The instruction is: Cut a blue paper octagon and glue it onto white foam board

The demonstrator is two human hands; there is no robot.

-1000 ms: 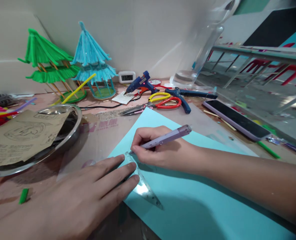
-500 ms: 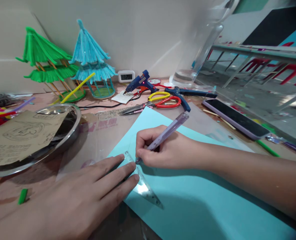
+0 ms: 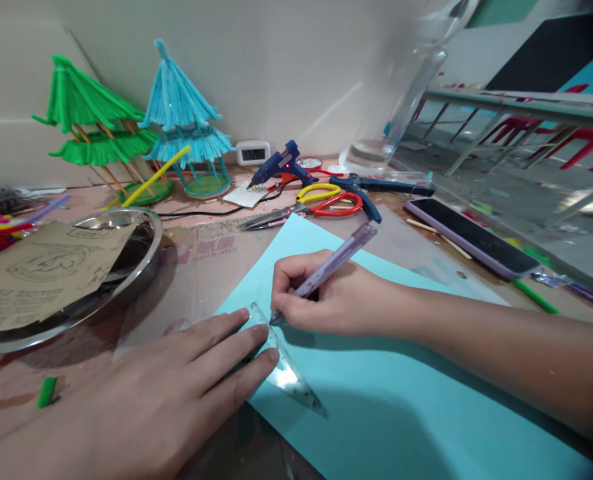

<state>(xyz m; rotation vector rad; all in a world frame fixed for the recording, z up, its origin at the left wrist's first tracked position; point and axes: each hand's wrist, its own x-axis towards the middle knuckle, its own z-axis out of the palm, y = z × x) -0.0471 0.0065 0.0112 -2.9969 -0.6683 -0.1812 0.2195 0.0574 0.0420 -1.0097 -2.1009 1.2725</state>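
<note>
While my left hand (image 3: 166,393) lies flat with fingers spread, pressing one clear triangular ruler (image 3: 286,370) onto one light blue paper sheet (image 3: 391,393), my right hand (image 3: 326,293) is clenched around one lilac pen (image 3: 326,270), its tip touching the sheet just beside the ruler's edge. Counted on the table: two straw pavilion models, one green (image 3: 96,127) and one blue (image 3: 186,120); one blue glue gun (image 3: 281,163); two pairs of scissors, one yellow-handled (image 3: 319,192) and one red-handled (image 3: 339,205); one phone (image 3: 471,237); one steel bowl (image 3: 143,263) under one brown card (image 3: 41,270); one small digital clock (image 3: 253,153).
</note>
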